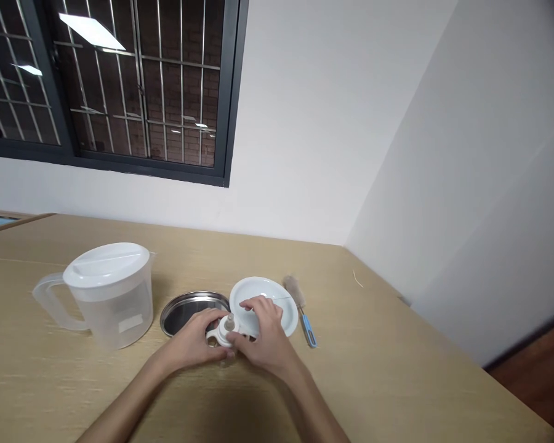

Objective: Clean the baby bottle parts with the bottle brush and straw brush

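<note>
A baby bottle (222,331) with a white collar, white side handles and a clear teat stands upright between my hands. My left hand (196,341) curls around its left side, thumb and fingers against the handle and collar. From the right, my right hand (265,335) presses its thumb to the collar while its other fingers arch over the plate side. Most of the bottle's body is hidden below the collar. Just behind the hands are a round steel tray (175,306) and a white plate (249,284).
A lidded translucent pitcher (115,301) stands at the left. Right of the plate lies a bottle brush (308,329) with a blue handle. A thin pale strand (357,279) rests on the wooden table (397,369) near the right wall. A barred window (143,80) is behind.
</note>
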`<action>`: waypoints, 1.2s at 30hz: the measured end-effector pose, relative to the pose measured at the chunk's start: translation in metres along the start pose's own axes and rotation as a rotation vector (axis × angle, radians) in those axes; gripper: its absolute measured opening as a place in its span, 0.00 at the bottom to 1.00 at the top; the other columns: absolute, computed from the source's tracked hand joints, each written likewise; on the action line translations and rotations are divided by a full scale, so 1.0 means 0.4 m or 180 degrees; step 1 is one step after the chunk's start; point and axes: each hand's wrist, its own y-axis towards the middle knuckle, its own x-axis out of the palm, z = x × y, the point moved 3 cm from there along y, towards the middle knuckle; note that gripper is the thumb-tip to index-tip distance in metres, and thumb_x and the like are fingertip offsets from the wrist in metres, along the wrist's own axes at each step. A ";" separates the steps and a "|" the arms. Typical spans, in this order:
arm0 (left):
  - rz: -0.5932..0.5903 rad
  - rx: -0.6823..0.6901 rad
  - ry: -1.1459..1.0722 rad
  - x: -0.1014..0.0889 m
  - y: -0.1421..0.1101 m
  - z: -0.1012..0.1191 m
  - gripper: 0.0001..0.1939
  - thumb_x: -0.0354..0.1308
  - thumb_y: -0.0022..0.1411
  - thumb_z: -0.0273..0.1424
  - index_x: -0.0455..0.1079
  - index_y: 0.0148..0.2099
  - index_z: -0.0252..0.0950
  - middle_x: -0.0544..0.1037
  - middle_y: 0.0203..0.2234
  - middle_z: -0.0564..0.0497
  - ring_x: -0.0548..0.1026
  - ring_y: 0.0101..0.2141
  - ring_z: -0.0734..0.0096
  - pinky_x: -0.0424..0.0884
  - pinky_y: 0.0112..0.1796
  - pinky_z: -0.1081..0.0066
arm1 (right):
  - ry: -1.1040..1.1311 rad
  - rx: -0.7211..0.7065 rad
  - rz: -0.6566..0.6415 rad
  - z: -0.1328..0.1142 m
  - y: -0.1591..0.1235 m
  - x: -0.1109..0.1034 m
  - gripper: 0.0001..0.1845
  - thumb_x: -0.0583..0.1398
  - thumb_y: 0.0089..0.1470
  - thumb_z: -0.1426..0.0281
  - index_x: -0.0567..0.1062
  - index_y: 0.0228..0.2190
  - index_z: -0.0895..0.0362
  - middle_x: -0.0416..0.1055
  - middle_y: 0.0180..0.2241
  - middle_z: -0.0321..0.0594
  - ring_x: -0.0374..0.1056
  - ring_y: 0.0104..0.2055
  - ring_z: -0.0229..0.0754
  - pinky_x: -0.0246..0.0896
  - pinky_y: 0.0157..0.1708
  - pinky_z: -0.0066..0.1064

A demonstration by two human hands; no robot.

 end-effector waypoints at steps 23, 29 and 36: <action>-0.0162 0.0107 -0.0389 -0.015 0.005 0.040 0.24 0.62 0.46 0.24 0.72 0.48 0.39 0.78 0.44 0.49 0.74 0.43 0.60 0.69 0.46 0.65 | 0.0105 0.0230 0.0337 -0.031 -0.014 0.070 0.19 0.69 0.43 0.61 0.69 0.35 0.53 0.69 0.36 0.37 0.65 0.41 0.46 0.53 0.45 0.39; -0.0308 0.0045 -0.0703 -0.014 0.007 0.051 0.24 0.59 0.45 0.22 0.72 0.47 0.37 0.79 0.43 0.50 0.75 0.43 0.61 0.68 0.47 0.66 | 0.0141 0.0325 0.0366 -0.030 -0.015 0.070 0.20 0.70 0.41 0.63 0.69 0.33 0.53 0.68 0.35 0.37 0.64 0.41 0.47 0.53 0.45 0.40; -0.0388 0.0026 -0.0829 -0.011 0.013 0.040 0.24 0.59 0.46 0.23 0.73 0.48 0.36 0.79 0.43 0.49 0.74 0.44 0.59 0.68 0.48 0.64 | 0.0184 0.0262 0.0455 -0.032 -0.006 0.064 0.18 0.71 0.40 0.65 0.69 0.30 0.54 0.69 0.32 0.35 0.66 0.37 0.43 0.57 0.42 0.37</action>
